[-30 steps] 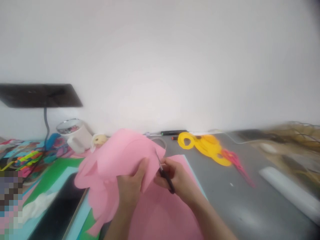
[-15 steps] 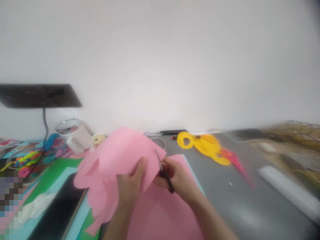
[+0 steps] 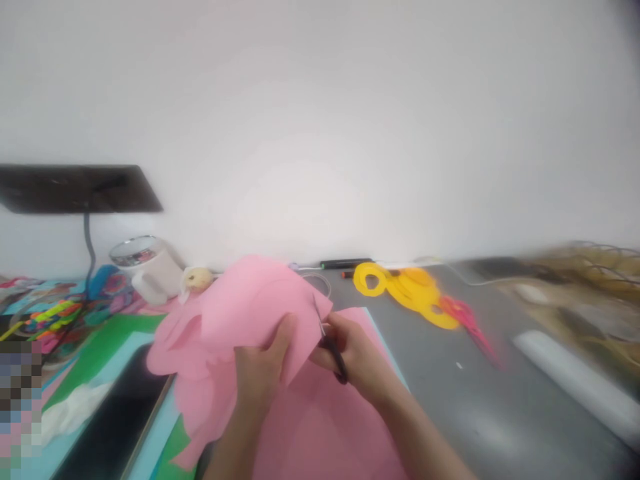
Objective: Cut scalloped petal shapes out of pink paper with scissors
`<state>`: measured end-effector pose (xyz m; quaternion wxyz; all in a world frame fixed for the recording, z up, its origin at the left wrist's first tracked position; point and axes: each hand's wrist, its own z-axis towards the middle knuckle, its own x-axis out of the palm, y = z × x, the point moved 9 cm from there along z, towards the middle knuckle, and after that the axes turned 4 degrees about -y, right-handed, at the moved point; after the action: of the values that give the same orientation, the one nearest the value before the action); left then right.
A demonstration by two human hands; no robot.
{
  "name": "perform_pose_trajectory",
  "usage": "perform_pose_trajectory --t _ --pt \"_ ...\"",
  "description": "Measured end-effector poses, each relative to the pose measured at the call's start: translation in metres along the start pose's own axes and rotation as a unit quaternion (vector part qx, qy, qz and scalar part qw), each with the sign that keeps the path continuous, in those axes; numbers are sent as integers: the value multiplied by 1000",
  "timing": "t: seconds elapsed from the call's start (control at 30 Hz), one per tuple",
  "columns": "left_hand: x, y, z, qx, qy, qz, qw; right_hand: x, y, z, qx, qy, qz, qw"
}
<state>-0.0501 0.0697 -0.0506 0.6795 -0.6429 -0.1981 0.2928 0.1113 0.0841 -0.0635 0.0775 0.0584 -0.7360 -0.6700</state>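
A large sheet of pink paper (image 3: pixel 250 300), curled and partly cut into rounded shapes, is held up in the middle. My left hand (image 3: pixel 265 373) pinches its lower part, thumb on the near face and fingers behind. My right hand (image 3: pixel 350 347) is closed around the dark handles of a pair of scissors (image 3: pixel 334 357). Their blades lie at the right edge of the pink paper, pointing up and away. Under both hands lies another flat pink sheet (image 3: pixel 325 427), with a light blue edge showing beneath it.
Yellow paper cut-outs (image 3: pixel 410 290) and pink scissors (image 3: pixel 470 323) lie to the right, near markers (image 3: pixel 347 264) by the wall. A white roll (image 3: pixel 570 380) is far right. Leftward are a white mug (image 3: pixel 150 270), a black flat panel (image 3: pixel 115 420) and green paper (image 3: pixel 120 340).
The view has shifted very slightly. My hands, the scissors and the pink paper keep almost the same positions, with no clear cutting progress visible.
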Motion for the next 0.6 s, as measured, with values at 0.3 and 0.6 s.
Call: perform_pose_trajectory --t 0.3,0.6 --pt "1 -1 1 4 11 0 1000 0 0 0 -2 0 14 1000" --pt "1 -2 0 0 17 11 1000 0 -1 -1 10 -8 5 1000"
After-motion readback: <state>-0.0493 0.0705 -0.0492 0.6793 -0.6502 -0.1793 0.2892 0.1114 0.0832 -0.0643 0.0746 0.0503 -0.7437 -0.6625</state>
